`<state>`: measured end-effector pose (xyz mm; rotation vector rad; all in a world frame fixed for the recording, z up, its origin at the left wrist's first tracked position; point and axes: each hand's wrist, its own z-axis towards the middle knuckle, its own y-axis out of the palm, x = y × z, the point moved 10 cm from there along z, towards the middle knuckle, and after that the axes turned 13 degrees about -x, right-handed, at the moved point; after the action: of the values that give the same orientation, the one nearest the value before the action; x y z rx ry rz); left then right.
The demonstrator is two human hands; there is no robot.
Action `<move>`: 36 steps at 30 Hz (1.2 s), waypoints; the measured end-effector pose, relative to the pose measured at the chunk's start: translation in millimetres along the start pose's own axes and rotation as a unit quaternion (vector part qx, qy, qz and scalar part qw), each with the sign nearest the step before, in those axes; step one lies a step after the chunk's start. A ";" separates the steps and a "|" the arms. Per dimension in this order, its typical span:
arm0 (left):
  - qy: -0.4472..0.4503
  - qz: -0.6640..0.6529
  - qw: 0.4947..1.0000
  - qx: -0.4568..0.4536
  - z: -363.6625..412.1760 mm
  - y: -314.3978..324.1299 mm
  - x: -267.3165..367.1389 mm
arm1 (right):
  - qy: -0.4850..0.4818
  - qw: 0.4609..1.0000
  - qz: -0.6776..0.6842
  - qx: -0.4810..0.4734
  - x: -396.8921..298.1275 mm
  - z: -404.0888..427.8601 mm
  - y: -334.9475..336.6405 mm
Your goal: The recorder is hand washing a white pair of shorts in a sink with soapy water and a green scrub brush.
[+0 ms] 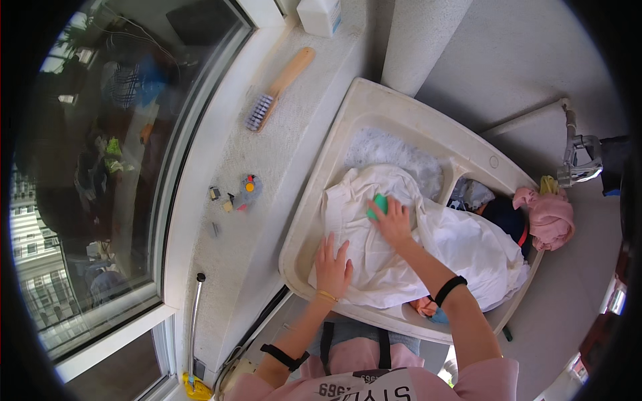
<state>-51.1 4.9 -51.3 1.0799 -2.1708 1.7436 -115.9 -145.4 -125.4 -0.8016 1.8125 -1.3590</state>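
Note:
A white cloth garment (371,250) is spread across the laundry sink (313,215), part of it bunched toward the right side. My right hand (393,223) grips a green block (380,206), perhaps laundry soap, and presses it onto the garment. Flat on the garment's left part rests my left hand (332,268), fingers apart, with nothing in it. Beyond the cloth, sudsy water (386,150) fills the sink's basin.
A wooden-handled scrub brush (276,92) and a white plastic bottle (319,16) stand on the ledge at left. Dark clothing (504,218) lies in the right compartment. Pink cloth (550,220) hangs over the rim, below a metal faucet (579,165).

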 end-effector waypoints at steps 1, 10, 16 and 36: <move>-0.002 -0.013 1.000 -0.002 13.0 -1.7 -1.4 | 0.086 0.996 -0.027 0.018 34.1 21.1 -6.4; -0.064 0.082 0.979 -0.176 117.0 33.3 -28.1 | 0.234 0.968 -0.024 -0.088 77.2 -22.6 33.4; -0.037 0.145 0.968 -0.201 104.0 65.0 -20.5 | 0.269 0.889 0.350 -0.121 124.1 -26.4 66.5; -0.135 0.048 0.982 -0.126 -33.5 60.9 -40.6 | -0.077 0.997 -0.009 0.021 -57.6 87.5 -8.5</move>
<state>-69.1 56.4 -110.5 1.2210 -2.5594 1.3709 -10.8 -145.6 -122.9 -0.8771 1.6566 -1.3048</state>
